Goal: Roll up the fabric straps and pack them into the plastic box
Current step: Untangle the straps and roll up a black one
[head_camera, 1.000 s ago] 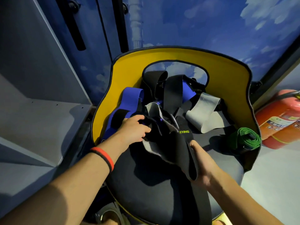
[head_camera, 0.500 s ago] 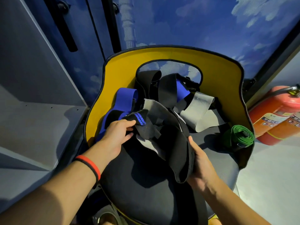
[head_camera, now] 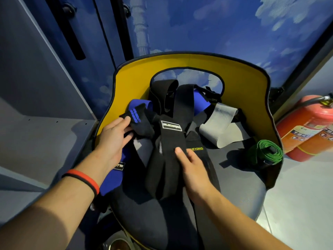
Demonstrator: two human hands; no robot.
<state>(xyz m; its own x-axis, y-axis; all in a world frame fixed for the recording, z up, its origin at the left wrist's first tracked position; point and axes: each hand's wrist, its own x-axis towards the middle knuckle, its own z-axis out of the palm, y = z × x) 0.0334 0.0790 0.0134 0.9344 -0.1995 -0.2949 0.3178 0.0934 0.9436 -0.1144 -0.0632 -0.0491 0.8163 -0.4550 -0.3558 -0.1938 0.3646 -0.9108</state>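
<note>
L hand [head_camera: 111, 141] pinches the end of a blue-striped black strap [head_camera: 138, 121], narrow grip, at the left of the chair seat [head_camera: 234, 186]. R hand [head_camera: 194, 168] holds the labelled black strap [head_camera: 167, 159] mid-seat, thumb on top. Other straps are piled vs. the yellow chair back [head_camera: 137, 76]. A rolled green strap [head_camera: 264, 152] lies apart on the seat's right, near a red extinguisher [head_camera: 306, 127].
</note>
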